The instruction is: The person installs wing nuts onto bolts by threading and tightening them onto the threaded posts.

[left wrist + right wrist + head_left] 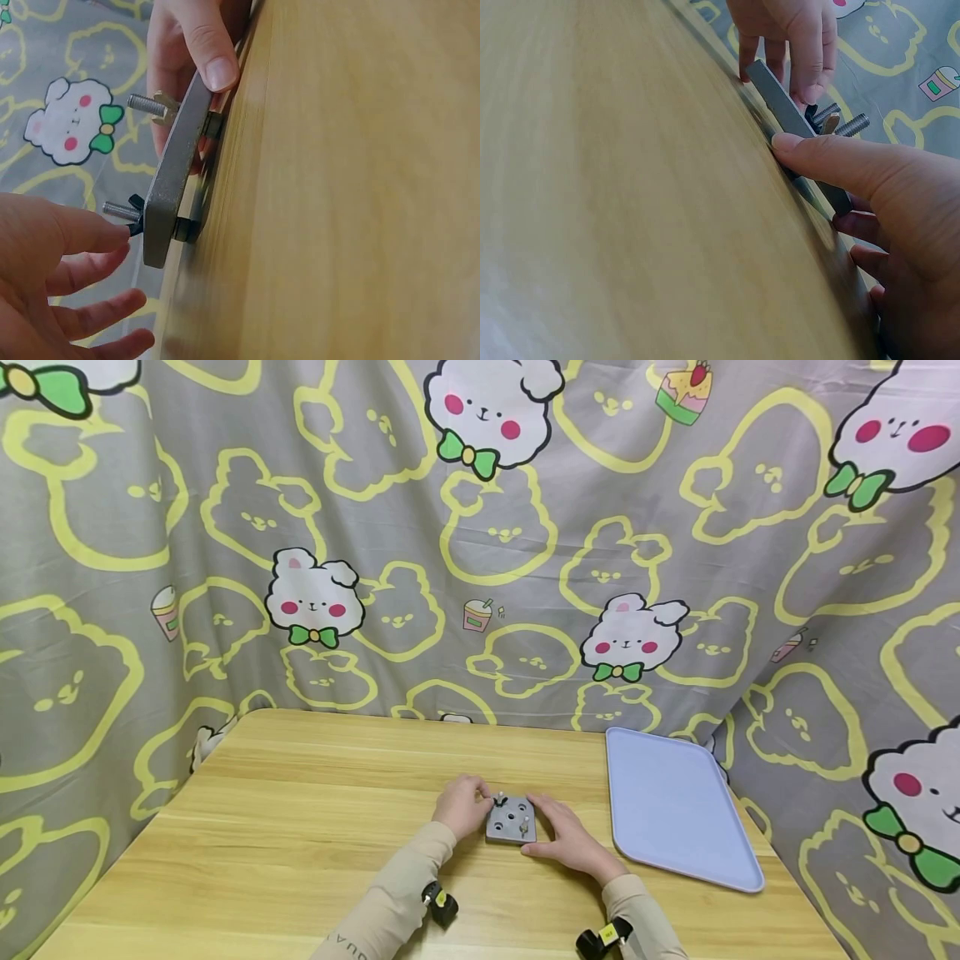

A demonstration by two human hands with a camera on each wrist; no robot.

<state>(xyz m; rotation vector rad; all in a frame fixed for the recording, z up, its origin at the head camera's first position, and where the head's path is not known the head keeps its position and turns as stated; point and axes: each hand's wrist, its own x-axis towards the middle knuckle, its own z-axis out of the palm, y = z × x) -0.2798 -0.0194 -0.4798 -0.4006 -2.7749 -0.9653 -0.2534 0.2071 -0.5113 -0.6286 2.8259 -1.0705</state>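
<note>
A square grey metal plate (512, 835) with several holes sits just above the table, raised on the bolt heads (185, 229) under it. Two threaded bolts stick up through it. One carries a black wing nut (136, 214), the other a brass-coloured wing nut (164, 109). My left hand (462, 806) has thumb and forefinger at the black wing nut, pinching it, while its other fingers spread loosely. From the right, my right hand (572, 842) grips the plate, its thumb (817, 156) along the near edge and fingers at the far side.
A light blue tray (678, 810) lies on the right side of the wooden table (315, 802). Patterned grey curtain (405, 527) hangs behind and at both sides. Each wrist wears a small black camera (441, 906).
</note>
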